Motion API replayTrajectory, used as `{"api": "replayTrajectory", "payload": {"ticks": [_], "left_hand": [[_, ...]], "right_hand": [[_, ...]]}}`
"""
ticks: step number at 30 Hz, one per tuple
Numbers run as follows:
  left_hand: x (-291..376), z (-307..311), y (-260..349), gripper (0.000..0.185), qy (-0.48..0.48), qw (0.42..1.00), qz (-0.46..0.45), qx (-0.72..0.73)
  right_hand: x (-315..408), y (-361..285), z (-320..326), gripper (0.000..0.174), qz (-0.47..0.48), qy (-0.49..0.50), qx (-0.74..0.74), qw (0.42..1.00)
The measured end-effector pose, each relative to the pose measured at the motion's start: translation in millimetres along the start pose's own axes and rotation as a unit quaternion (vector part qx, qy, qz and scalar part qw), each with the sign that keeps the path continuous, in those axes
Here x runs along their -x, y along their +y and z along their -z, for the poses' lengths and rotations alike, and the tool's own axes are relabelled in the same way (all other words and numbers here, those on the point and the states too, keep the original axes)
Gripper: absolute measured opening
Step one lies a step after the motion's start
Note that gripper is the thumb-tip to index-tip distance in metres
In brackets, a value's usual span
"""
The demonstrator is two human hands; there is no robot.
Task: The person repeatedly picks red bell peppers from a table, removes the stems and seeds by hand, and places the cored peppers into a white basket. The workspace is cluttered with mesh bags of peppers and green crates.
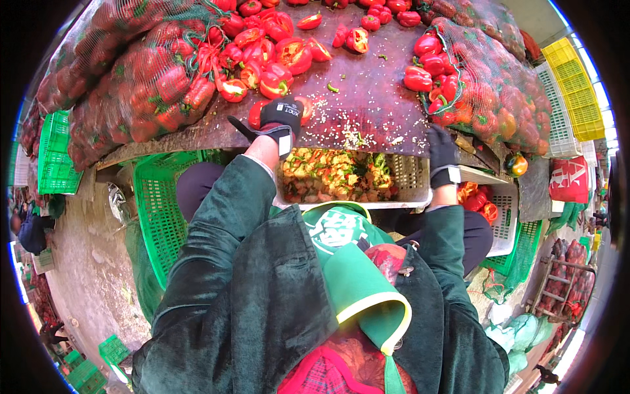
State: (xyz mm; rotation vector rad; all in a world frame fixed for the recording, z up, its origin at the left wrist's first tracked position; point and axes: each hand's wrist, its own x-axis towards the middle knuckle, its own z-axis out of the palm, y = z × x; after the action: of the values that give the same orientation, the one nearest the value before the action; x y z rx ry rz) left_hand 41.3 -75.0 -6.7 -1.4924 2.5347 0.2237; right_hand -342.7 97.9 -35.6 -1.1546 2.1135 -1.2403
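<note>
My left hand (281, 119), in a black glove, is over the near part of the worktable, fingers curled down around red bell pepper pieces (255, 114) that stick out on both sides. Its fingertips are hidden behind the back of the hand. At the table's front edge is my right hand (444, 155), also black-gloved; its fingers point away from me, and whether it holds anything cannot be seen. Below the edge, between my knees, a pale plastic crate (413, 184) holds yellowish pepper cores and green stems (339, 170). Cut red bell peppers (275, 54) are heaped beyond my left hand.
Mesh sacks of red peppers flank the stained worktable (364, 93), one left (147, 83), one open at right (497, 93). Seeds dot the tabletop. Green crate (160, 216) stands by my left leg; white crate (503, 216) with pepper pieces by my right. Yellow crate (573, 88) is farther right.
</note>
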Motion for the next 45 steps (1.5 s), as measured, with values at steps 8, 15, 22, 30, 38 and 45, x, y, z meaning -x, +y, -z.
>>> {"api": "replayTrajectory", "payload": {"ticks": [8, 15, 22, 30, 38, 45], "left_hand": [[38, -37, 74, 0.058, -0.017, 0.868, -0.073, 0.492], [34, -28, 76, 0.03, -0.135, 0.701, -0.128, 0.689], [47, -12, 79, 0.03, -0.234, 0.636, -0.135, 0.722], [49, -28, 84, 0.044, -0.081, 0.89, -0.095, 0.438], [49, -42, 73, 0.038, -0.087, 0.951, -0.183, 0.232], [55, -30, 78, 0.047, -0.133, 0.953, -0.198, 0.186]], "right_hand": [[62, -90, -152, 0.046, -0.269, -0.324, -0.54, 0.728], [44, -79, -156, 0.039, 0.148, -0.347, -0.193, 0.906], [44, -73, -138, 0.032, -0.269, -0.476, -0.516, 0.66], [24, -51, -77, 0.034, -0.077, 0.003, -0.223, 0.972], [40, -28, 52, 0.05, 0.06, 0.161, 0.412, 0.895], [147, -23, -139, 0.051, 0.286, -0.531, 0.215, 0.768]]}}
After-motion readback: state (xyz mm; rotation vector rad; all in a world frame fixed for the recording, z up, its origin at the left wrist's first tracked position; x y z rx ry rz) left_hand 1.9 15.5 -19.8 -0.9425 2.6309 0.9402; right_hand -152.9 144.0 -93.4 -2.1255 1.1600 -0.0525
